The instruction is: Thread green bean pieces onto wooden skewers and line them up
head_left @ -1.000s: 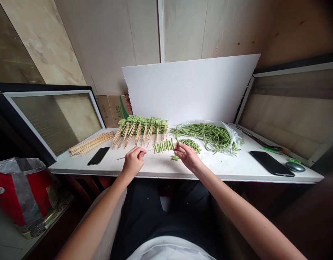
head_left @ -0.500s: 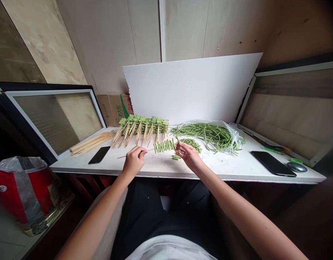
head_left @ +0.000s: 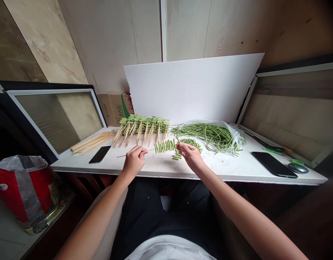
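My left hand (head_left: 135, 159) is closed round a thin wooden skewer (head_left: 150, 149). A row of short green bean pieces (head_left: 165, 146) is threaded on the skewer, side by side. At the right end of that row, my right hand (head_left: 190, 154) pinches a bean piece (head_left: 178, 141) between thumb and fingers. Cut bean pieces (head_left: 192, 143) lie in a heap on the white table behind my right hand, with a few more (head_left: 176, 155) just under the skewer's right end. Behind my left hand, loaded skewers are stacked (head_left: 144, 124), their bare sticks pointing toward me.
Bare skewers (head_left: 92, 142) and a phone (head_left: 100, 155) lie left on the table (head_left: 155, 169). Long beans (head_left: 212, 133) rest in a clear bag behind right. Another phone (head_left: 273, 164) and a dark rounded object (head_left: 298, 167) are at far right. A red bag (head_left: 39, 191) stands lower left.
The view has shifted very slightly. My right hand has moved a little at the row's right end, and more of the small bean pieces below it now shows.
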A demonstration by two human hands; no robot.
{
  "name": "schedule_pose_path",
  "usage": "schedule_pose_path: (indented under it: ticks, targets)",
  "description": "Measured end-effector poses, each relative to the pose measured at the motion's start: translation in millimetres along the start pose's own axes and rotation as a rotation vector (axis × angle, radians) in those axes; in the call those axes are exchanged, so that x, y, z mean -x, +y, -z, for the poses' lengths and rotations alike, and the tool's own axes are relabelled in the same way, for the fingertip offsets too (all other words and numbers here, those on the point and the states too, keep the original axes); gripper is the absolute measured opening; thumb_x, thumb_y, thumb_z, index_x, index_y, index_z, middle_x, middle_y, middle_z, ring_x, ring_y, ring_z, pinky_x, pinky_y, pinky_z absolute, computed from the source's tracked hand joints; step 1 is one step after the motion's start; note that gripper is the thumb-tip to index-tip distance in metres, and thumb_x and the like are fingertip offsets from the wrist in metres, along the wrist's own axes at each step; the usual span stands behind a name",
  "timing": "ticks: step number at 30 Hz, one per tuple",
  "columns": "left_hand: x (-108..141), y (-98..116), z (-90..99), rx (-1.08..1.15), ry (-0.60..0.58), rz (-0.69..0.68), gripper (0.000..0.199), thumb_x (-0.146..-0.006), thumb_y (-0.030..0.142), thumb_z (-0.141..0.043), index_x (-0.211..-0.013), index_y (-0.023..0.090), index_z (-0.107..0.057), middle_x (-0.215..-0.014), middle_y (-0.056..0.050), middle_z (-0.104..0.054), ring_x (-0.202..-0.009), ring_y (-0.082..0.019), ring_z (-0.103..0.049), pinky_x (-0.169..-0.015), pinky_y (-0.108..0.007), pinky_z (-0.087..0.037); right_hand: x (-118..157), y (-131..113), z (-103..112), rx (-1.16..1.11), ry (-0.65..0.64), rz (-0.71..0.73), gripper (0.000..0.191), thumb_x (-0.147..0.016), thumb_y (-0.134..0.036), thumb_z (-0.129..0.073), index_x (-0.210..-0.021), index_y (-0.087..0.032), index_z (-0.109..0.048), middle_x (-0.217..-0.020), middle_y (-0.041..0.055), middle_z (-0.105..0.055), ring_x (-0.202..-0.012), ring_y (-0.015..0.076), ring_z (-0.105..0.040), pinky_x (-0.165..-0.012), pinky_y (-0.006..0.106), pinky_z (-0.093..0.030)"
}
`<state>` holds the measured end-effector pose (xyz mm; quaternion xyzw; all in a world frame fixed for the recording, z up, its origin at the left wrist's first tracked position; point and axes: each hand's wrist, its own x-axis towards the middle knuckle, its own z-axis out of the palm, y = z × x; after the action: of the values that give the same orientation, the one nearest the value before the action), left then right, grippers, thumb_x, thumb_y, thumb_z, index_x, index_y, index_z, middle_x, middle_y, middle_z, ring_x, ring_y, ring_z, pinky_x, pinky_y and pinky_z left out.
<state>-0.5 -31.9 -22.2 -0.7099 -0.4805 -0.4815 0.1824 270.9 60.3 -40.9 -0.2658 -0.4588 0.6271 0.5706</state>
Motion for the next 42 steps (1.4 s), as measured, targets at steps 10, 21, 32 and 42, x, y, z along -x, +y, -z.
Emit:
schedule_pose_path:
  ticks: [10, 21, 32, 42]
  targets:
    - [-1, 3, -0.1, 0.024, 0.027, 0.021, 0.023, -0.092, 0.005, -0.055, -0.079, 0.02, -0.067, -0.077, -0.002, -0.069, -0.072, -0.017, -0.064, -0.066, -0.027, -0.047, 3, -11, -4, -0.005, -0.035, 0.042, 0.03, -0.071, -0.044, -0.092, -0.089, -0.022, -0.082, -0.098, 0.0103, -0.081, -0.106, 0.026, -0.074, -0.079, 0.03, -0.058]
    - [-3, 2, 3.2, 0.019, -0.005, 0.004, 0.024, -0.091, 0.004, -0.053, -0.078, 0.02, -0.066, -0.077, -0.003, -0.07, -0.073, -0.017, -0.065, -0.067, -0.027, -0.049, 2, -12, 0, 0.138, -0.033, 0.101, 0.03, -0.072, -0.047, -0.091, -0.084, -0.021, -0.082, -0.093, 0.0098, -0.081, -0.099, 0.0271, -0.075, -0.074, 0.032, -0.061]
    - [-2, -5, 6.4, -0.015, -0.014, -0.032, 0.026, -0.089, 0.001, -0.051, -0.08, 0.02, -0.067, -0.08, -0.003, -0.069, -0.075, -0.018, -0.065, -0.069, -0.027, -0.049, 5, -13, -1, 0.236, -0.082, 0.125, 0.033, -0.07, -0.05, -0.091, -0.084, -0.021, -0.083, -0.09, 0.009, -0.081, -0.09, 0.0265, -0.076, -0.074, 0.036, -0.064]
    - [-3, -5, 6.9, -0.03, -0.005, -0.053, 0.026, -0.089, 0.0, -0.051, -0.079, 0.02, -0.065, -0.079, -0.002, -0.069, -0.074, -0.017, -0.065, -0.068, -0.027, -0.049, 6, -10, -2, 0.237, -0.095, 0.105, 0.029, -0.071, -0.047, -0.09, -0.083, -0.021, -0.083, -0.089, 0.0076, -0.081, -0.086, 0.0235, -0.075, -0.076, 0.034, -0.065]
